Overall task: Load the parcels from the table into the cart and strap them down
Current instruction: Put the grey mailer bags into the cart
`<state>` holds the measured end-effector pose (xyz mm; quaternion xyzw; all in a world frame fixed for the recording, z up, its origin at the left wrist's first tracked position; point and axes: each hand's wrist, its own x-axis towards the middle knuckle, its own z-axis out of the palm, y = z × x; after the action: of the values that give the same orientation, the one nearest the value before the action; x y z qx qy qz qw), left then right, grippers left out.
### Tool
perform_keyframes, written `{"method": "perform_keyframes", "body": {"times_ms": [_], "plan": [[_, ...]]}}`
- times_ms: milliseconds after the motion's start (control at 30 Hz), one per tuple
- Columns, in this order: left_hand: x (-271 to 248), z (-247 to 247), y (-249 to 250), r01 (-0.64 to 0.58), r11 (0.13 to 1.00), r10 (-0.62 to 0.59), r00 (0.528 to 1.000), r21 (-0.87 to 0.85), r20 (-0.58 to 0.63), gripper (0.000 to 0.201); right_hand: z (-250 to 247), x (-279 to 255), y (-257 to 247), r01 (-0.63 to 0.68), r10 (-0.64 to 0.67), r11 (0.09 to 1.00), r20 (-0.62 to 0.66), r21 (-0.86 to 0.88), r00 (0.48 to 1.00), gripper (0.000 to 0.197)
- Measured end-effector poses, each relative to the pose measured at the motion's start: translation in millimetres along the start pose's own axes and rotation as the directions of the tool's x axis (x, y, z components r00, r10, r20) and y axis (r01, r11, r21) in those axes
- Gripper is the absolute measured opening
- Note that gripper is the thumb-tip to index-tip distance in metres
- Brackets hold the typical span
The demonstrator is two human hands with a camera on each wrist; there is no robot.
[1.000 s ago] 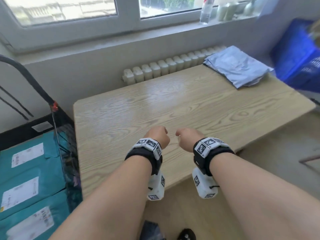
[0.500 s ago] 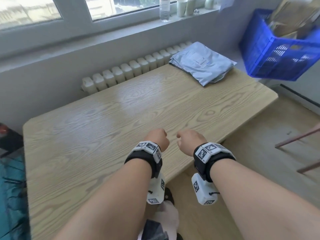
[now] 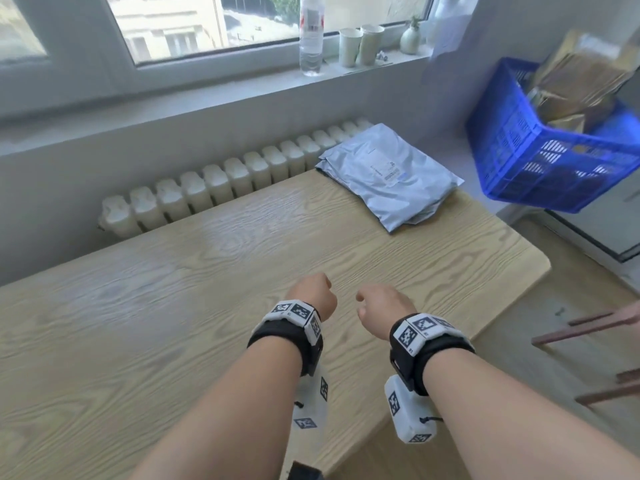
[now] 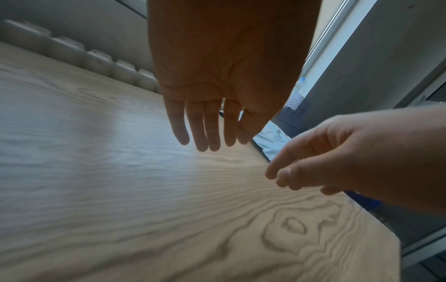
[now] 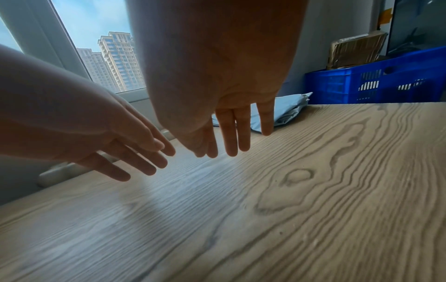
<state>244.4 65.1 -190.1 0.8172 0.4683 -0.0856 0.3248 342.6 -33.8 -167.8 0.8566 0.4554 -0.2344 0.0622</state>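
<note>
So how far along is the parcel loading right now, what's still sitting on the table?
Done: cannot tell, as the cart is out of view. In hand: nothing; the left hand and right hand hover over the bare middle of the table, fingers straight in the wrist views. Left: the stack of grey parcels at the table's far right corner needs loading, then strapping.

No legible text. The shipping label on the grey parcel, right of centre in the head view, is too blurred to read.
</note>
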Motion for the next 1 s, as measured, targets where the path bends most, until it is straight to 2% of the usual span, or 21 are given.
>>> {"method": "perform_keyframes", "body": {"times_ms": [267,433,767,1000], "plan": [[44.5,-17.4,28.9,0.020,0.999,-0.021,0.999,-0.043,-0.025,0.038,-28.2,44.5,24.0,0.016,-0.015,1.000,-0.023,0.014,1.000,0.037],[64.9,-31.7,50.1,0.018,1.000,-0.019,0.997,-0.011,-0.080,0.036,-53.4,73.5,39.1,0.022,-0.020,0.999,-0.061,0.036,0.998,0.035],[129.9,-30.4,126.1,0.158,0.985,-0.165,0.981,-0.072,-0.099,0.036,-103.6,161.6,116.0,0.164,-0.164,0.986,-0.090,-0.009,0.982,0.030],[199.9,-26.7,185.6,0.274,0.918,-0.307,0.948,-0.285,-0.080,0.040,-137.0,238.7,185.4,0.228,-0.232,0.972,-0.071,-0.053,0.970,0.033]]}}
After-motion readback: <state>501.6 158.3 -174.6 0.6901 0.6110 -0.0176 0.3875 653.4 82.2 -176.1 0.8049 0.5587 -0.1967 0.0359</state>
